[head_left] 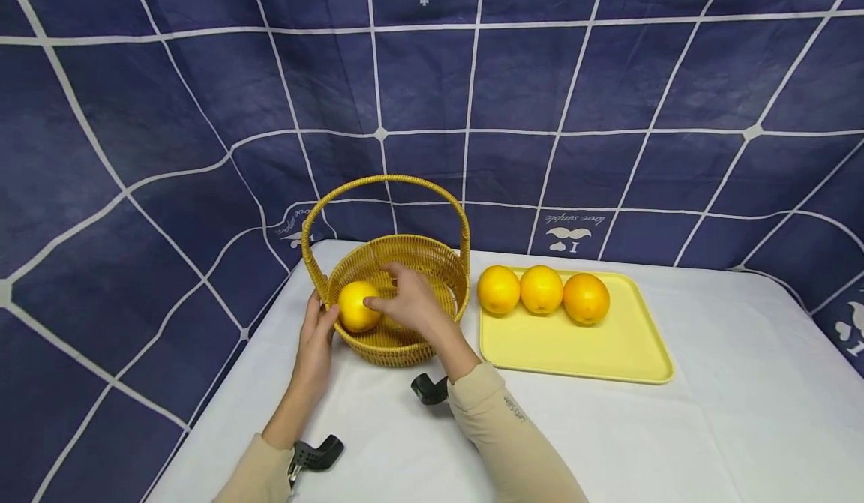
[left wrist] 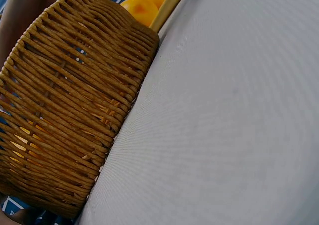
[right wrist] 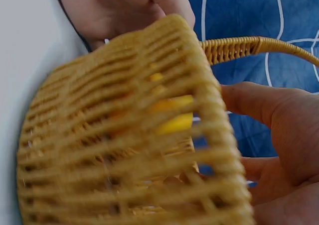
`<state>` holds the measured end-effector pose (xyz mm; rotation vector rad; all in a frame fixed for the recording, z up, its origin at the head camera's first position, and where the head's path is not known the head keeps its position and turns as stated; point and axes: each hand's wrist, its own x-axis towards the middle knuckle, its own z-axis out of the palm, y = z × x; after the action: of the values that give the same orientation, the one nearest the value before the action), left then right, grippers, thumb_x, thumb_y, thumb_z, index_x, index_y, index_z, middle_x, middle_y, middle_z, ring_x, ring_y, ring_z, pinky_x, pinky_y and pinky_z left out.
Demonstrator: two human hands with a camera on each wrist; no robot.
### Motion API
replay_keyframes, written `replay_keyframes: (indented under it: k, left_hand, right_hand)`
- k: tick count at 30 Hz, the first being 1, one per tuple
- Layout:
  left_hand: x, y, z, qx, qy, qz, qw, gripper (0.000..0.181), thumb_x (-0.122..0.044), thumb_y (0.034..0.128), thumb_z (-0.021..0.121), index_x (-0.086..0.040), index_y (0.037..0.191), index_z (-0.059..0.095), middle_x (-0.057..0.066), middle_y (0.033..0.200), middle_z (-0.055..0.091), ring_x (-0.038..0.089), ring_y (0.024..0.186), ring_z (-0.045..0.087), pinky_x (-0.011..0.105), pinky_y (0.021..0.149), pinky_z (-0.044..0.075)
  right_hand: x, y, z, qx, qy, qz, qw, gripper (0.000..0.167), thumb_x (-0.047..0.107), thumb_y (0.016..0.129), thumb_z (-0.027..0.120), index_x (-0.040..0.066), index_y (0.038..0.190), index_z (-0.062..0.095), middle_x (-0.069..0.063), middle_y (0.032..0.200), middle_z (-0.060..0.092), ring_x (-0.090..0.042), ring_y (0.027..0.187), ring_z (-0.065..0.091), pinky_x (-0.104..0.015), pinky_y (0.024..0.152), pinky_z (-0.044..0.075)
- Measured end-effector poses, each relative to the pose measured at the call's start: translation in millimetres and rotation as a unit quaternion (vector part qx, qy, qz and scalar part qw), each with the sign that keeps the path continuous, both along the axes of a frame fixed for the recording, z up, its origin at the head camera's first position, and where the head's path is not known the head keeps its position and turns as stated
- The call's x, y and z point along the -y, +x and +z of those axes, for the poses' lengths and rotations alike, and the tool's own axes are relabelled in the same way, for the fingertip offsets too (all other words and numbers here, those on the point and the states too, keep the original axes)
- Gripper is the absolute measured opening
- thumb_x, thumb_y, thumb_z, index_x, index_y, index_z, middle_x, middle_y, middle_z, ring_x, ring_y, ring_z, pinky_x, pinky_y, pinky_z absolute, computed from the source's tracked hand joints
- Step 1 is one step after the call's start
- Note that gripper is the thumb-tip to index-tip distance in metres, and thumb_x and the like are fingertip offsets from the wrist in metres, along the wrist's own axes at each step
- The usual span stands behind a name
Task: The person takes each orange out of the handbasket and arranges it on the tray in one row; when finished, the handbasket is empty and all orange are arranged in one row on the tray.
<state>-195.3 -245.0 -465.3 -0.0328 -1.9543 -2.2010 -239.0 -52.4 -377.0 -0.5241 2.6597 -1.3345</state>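
Observation:
A yellow-brown wicker basket (head_left: 398,354) with a tall hoop handle stands upright on the table. One orange (head_left: 356,309) sits inside it, against the left wall. My left hand (head_left: 316,345) holds the basket's left side, thumb at the rim and fingers along the outside. Over the basket's interior reaches my right hand (head_left: 412,300), fingers spread, the thumb at the orange's right edge. In the right wrist view that hand (right wrist: 294,135) shows beyond the woven rim, and its fingertips are hidden by the basket. The left wrist view shows mainly the basket's outer weave (left wrist: 75,100).
Right of the basket lies a yellow tray (head_left: 574,349) with three oranges (head_left: 541,290) in a row along its back edge. A white cloth (head_left: 742,413) covers the table. Dark blue checked fabric (head_left: 540,166) hangs behind and on the left.

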Motion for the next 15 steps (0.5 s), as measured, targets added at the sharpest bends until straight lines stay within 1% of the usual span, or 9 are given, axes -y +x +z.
replay_keyframes:
  k: [5,9,12,15]
  left_hand:
    - [-1.3,0.4,-1.6,-0.006,0.000,-0.005,1.0000,0.057,-0.025,0.1147,0.041,-0.021,0.168,0.022,0.003,0.170,0.032,0.016,0.153,0.032,0.037,0.131,0.020]
    - [-0.9,0.0,-2.2,-0.006,-0.002,-0.005,1.0000,0.056,-0.026,0.1146,0.041,-0.023,0.168,0.023,0.002,0.170,0.031,0.015,0.154,0.031,0.037,0.131,0.019]
    - [0.0,0.1,-2.5,-0.007,-0.001,-0.001,1.0000,0.055,-0.024,0.1147,0.040,-0.022,0.168,0.024,0.002,0.169,0.033,0.015,0.153,0.032,0.035,0.130,0.020]
    - [0.2,1.0,-2.2,-0.008,0.001,0.001,1.0000,0.056,-0.023,0.1148,0.040,-0.021,0.168,0.023,0.003,0.169,0.033,0.015,0.153,0.032,0.035,0.130,0.020]
  right_hand:
    - [10.2,0.2,-9.3,0.008,0.009,0.010,0.9999,0.069,0.031,0.092,0.082,0.008,0.151,0.055,-0.014,0.145,0.064,-0.030,0.129,0.063,-0.043,0.107,0.054]
    - [16.4,-0.1,-16.2,-0.003,0.021,0.019,0.9996,0.068,0.029,0.090,0.084,0.009,0.149,0.057,-0.011,0.139,0.068,-0.026,0.122,0.065,-0.038,0.102,0.055]
    - [19.7,-0.8,-18.5,-0.009,0.032,0.029,0.9990,0.072,0.029,0.089,0.086,0.011,0.152,0.054,-0.010,0.142,0.066,-0.028,0.125,0.062,-0.041,0.105,0.053]
    - [22.6,-1.5,-20.0,-0.013,0.047,0.054,0.9973,0.079,0.028,0.088,0.086,0.014,0.156,0.049,-0.008,0.148,0.062,-0.032,0.132,0.057,-0.045,0.110,0.050]
